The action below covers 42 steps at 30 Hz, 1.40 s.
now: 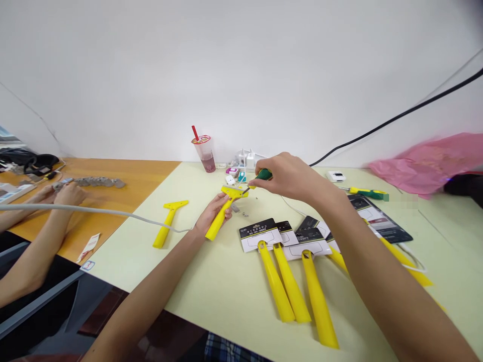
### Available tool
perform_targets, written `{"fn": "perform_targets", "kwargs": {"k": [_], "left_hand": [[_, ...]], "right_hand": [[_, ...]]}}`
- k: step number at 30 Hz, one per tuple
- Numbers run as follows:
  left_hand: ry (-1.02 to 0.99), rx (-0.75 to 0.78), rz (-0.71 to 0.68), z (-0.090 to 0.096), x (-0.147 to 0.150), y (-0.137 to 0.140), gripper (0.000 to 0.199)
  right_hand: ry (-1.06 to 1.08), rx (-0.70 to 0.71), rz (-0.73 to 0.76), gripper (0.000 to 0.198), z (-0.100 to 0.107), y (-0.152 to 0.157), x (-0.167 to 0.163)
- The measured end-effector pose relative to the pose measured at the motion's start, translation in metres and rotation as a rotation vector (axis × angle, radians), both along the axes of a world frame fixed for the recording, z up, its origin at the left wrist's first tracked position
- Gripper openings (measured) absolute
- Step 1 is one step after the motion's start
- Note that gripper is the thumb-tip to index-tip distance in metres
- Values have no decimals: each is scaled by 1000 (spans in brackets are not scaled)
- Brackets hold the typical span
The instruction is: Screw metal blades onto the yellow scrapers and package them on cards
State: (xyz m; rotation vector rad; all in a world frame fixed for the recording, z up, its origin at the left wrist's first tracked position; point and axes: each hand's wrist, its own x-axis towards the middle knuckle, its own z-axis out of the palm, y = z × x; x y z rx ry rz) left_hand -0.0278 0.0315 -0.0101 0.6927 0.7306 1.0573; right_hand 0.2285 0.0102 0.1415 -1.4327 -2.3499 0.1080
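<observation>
A yellow scraper (219, 219) is tilted in my left hand (211, 210), whose fingers wrap round its handle just below the wide head. My right hand (281, 173) grips the green handle of a screwdriver (263, 174). Its tip meets the right part of the scraper's head. Small metal bits (245, 215) lie on the table under the head. To the left rests a second yellow scraper (166, 226). Several yellow handles (277, 281) with black-and-white cards (260, 235) lie in front of my right forearm.
Behind my hands stand a cup with a red straw (206, 153) and white chargers (249, 160). Another screwdriver (368, 193) and a white box (335, 176) lie to the right, near a pink bag (418, 161). A grey cable (113, 212) crosses left. Another person's hands (70, 193) work at the orange table.
</observation>
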Motion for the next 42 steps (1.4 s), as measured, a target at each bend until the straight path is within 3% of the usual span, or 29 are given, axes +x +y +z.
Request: {"fn": "perform_targets", "kwargs": {"k": [42], "left_hand": [[54, 24, -57, 3, 1, -3, 49]], "right_hand": [[-59, 17, -5, 24, -7, 7, -2]]}}
